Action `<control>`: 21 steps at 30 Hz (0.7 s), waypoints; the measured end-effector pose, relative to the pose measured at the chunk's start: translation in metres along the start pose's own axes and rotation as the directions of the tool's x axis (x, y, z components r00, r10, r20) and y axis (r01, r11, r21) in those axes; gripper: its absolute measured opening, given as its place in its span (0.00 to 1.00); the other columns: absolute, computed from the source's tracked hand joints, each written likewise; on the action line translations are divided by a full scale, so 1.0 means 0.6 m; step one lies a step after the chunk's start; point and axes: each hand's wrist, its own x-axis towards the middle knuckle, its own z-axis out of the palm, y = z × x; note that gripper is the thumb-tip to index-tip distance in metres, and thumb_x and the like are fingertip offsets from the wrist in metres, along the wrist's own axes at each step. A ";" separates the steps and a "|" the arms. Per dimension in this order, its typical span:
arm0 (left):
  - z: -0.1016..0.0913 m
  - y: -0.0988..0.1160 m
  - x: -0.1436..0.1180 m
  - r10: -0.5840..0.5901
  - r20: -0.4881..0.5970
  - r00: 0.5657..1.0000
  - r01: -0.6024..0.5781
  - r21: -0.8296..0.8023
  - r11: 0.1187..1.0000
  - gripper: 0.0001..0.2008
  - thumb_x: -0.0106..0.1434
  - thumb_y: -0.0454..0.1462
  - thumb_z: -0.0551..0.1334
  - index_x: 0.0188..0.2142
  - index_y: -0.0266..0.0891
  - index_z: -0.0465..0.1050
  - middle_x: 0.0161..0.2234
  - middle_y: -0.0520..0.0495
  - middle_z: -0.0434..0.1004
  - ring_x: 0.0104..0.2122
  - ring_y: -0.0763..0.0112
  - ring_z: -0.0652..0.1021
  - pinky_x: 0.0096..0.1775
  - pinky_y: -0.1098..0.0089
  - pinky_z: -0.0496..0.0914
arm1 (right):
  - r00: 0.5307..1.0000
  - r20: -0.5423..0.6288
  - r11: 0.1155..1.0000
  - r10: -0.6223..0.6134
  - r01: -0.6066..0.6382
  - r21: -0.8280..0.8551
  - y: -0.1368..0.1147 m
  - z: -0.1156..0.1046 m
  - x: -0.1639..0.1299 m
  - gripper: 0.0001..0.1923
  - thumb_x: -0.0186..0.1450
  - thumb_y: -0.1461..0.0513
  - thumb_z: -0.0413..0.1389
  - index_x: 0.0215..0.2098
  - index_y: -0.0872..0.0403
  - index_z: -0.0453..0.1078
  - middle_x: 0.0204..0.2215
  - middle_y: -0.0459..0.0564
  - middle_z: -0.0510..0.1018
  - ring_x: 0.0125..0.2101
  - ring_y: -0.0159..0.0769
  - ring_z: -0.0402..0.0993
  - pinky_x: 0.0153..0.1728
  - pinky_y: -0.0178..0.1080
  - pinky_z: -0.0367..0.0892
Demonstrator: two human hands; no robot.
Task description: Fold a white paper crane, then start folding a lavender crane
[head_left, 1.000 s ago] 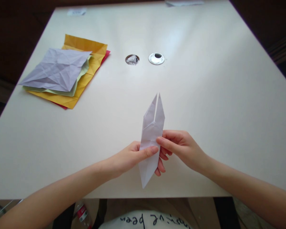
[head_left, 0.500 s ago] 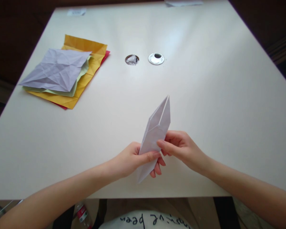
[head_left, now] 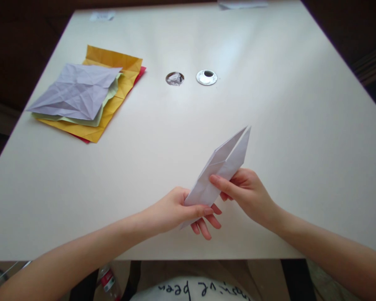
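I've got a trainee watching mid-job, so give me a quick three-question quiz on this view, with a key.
1. Which grips the long folded white paper nearer its split, pointed end: the left hand or the right hand?
2. True or false: the creased pale lilac paper sheet lies above the creased yellow paper sheet.
3. Fill in: in the picture, the round hole with crumpled material inside is to the ___ of the round silver disc with a dark opening.
Key: 1. right hand; 2. true; 3. left.
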 end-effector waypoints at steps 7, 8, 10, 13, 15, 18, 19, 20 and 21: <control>-0.006 -0.005 0.001 -0.027 0.006 1.000 0.026 0.043 0.999 0.09 0.60 0.39 0.59 0.35 0.36 0.75 0.32 0.46 0.80 0.23 0.78 0.78 0.27 0.79 0.68 | 0.945 -0.320 0.991 -0.066 0.098 0.086 -0.001 -0.025 0.018 0.18 0.58 0.56 0.59 0.15 0.54 0.61 0.12 0.40 0.59 0.16 0.25 0.54 0.16 0.33 0.49; -0.006 -0.006 -0.001 -0.025 0.010 1.000 0.024 0.069 0.997 0.10 0.60 0.39 0.59 0.36 0.36 0.75 0.32 0.46 0.80 0.24 0.77 0.78 0.27 0.78 0.69 | 0.927 -0.366 0.985 -0.077 0.129 0.118 -0.001 -0.030 0.022 0.17 0.58 0.56 0.59 0.16 0.53 0.61 0.13 0.41 0.59 0.16 0.25 0.53 0.17 0.33 0.49; -0.006 -0.004 -0.005 -0.003 0.019 1.000 0.000 0.125 0.992 0.10 0.58 0.40 0.62 0.38 0.37 0.75 0.33 0.45 0.80 0.28 0.75 0.79 0.32 0.76 0.70 | 0.922 -0.380 0.973 -0.070 0.146 0.176 -0.002 -0.038 0.029 0.16 0.58 0.57 0.58 0.17 0.53 0.62 0.14 0.40 0.57 0.17 0.25 0.52 0.18 0.34 0.48; -0.009 0.006 -0.009 0.075 0.046 0.996 -0.081 0.143 0.986 0.16 0.55 0.43 0.65 0.42 0.39 0.74 0.39 0.44 0.78 0.38 0.70 0.78 0.39 0.72 0.70 | 0.981 -0.192 0.986 0.009 0.023 0.163 -0.002 -0.040 0.033 0.16 0.57 0.56 0.59 0.18 0.53 0.62 0.14 0.40 0.58 0.17 0.25 0.52 0.18 0.33 0.48; -0.012 0.014 -0.009 0.129 0.034 0.991 -0.132 0.125 0.983 0.18 0.59 0.46 0.60 0.44 0.39 0.73 0.42 0.43 0.77 0.40 0.68 0.77 0.40 0.72 0.70 | 0.996 0.031 0.992 0.083 -0.086 0.092 -0.002 -0.033 0.030 0.16 0.57 0.55 0.58 0.18 0.55 0.64 0.14 0.41 0.60 0.16 0.24 0.53 0.17 0.33 0.48; -0.015 0.019 -0.003 0.164 -0.050 0.985 -0.154 0.162 0.975 0.16 0.63 0.45 0.56 0.42 0.37 0.74 0.39 0.43 0.77 0.36 0.69 0.76 0.35 0.73 0.70 | 0.948 0.279 0.987 0.153 -0.158 -0.004 -0.001 -0.021 0.024 0.16 0.58 0.54 0.56 0.19 0.56 0.66 0.14 0.42 0.62 0.16 0.24 0.55 0.16 0.32 0.49; -0.015 0.019 -0.001 0.169 -0.080 0.982 -0.152 0.187 0.971 0.15 0.62 0.44 0.56 0.40 0.37 0.75 0.36 0.44 0.77 0.34 0.70 0.76 0.33 0.74 0.69 | 0.939 0.304 0.987 0.161 -0.160 -0.028 -0.001 -0.017 0.022 0.16 0.58 0.54 0.56 0.19 0.56 0.66 0.15 0.42 0.62 0.17 0.24 0.56 0.16 0.32 0.49; -0.015 0.018 0.001 0.174 -0.106 0.979 -0.149 0.212 0.966 0.14 0.62 0.43 0.57 0.38 0.36 0.76 0.33 0.45 0.77 0.31 0.71 0.75 0.31 0.75 0.69 | 0.939 0.301 0.986 0.164 -0.157 -0.048 0.000 -0.015 0.021 0.16 0.58 0.54 0.55 0.20 0.57 0.66 0.15 0.42 0.62 0.17 0.24 0.56 0.17 0.32 0.49; -0.014 0.016 0.003 0.183 -0.132 0.974 -0.149 0.231 0.962 0.14 0.61 0.43 0.58 0.36 0.35 0.76 0.31 0.46 0.77 0.29 0.73 0.75 0.30 0.75 0.68 | 0.947 0.277 0.987 0.163 -0.152 -0.058 0.001 -0.014 0.021 0.16 0.58 0.54 0.55 0.20 0.57 0.66 0.15 0.42 0.62 0.17 0.24 0.56 0.17 0.32 0.50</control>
